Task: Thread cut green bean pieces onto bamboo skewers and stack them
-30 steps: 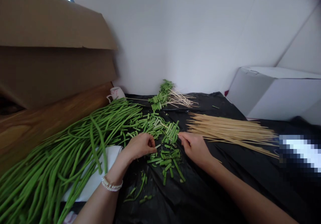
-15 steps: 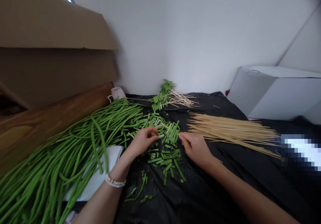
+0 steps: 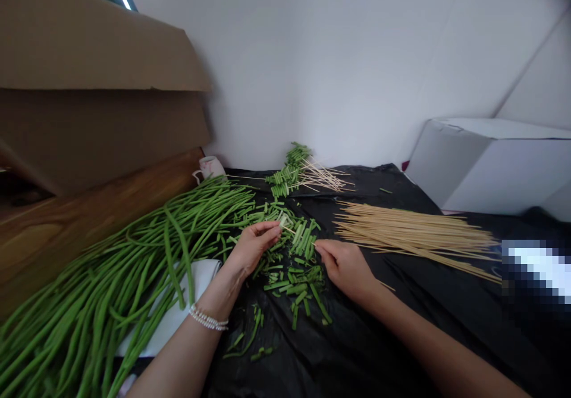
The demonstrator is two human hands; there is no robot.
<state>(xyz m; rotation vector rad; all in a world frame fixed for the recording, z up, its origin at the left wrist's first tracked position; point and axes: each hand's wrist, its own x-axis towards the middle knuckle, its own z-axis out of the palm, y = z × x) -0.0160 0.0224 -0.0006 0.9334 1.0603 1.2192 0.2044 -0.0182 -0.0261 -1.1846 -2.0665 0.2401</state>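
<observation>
Green cut bean pieces point(image 3: 298, 289) lie left of the stick bundle point(image 3: 414, 231) on the desk point(image 3: 357, 344). Head view: right hand point(image 3: 348, 265), front-left of bundle, grip closed on a part-loaded skewer point(image 3: 387, 286). Left hand point(image 3: 253, 247), farther left of bundle, pinches a short bean piece point(image 3: 282, 220) near the tip. Long beans point(image 3: 102, 285) far left of bundle.

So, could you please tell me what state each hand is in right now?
Left hand: closed, pinching a bean piece at its fingertips.
Right hand: closed, holding a skewer.
</observation>
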